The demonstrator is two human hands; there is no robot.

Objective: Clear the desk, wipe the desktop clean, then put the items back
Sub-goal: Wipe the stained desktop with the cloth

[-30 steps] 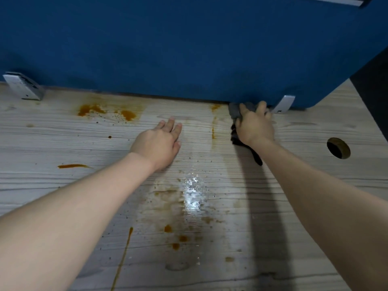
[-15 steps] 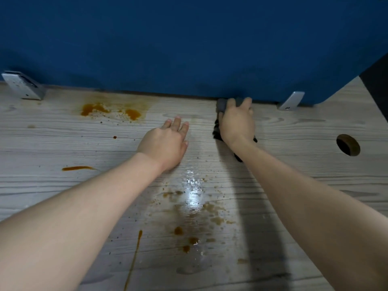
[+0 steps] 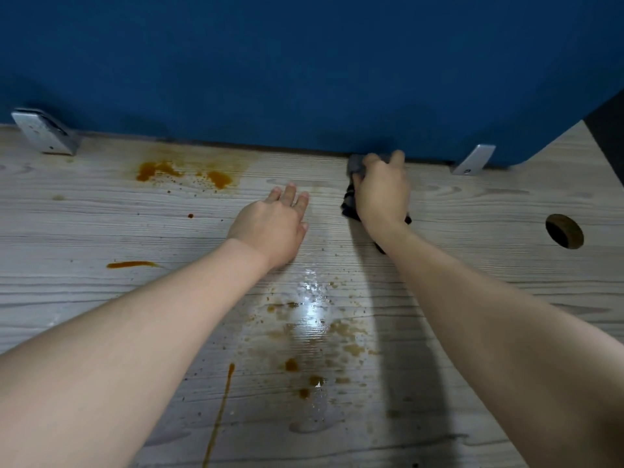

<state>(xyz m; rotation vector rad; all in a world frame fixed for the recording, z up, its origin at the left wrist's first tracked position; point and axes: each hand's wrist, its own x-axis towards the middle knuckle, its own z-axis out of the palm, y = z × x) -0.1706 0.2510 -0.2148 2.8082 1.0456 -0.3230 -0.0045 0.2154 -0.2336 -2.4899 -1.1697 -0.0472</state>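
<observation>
Wiping step for sure: the table (image 3: 472, 265) is bare of items but far from clean. Right hand (image 3: 381, 194) has its grip bunched down on a dark rag (image 3: 349, 206) up at 1 o'clock, tight against the blue divider (image 3: 304, 72). Left hand (image 3: 270, 228) lies flat, fingers apart, holding nothing. Next I'd drag the rag toward 11 o'clock for the orange stains (image 3: 182, 172), then down to the wet puddle (image 3: 314, 332) at 6.
</observation>
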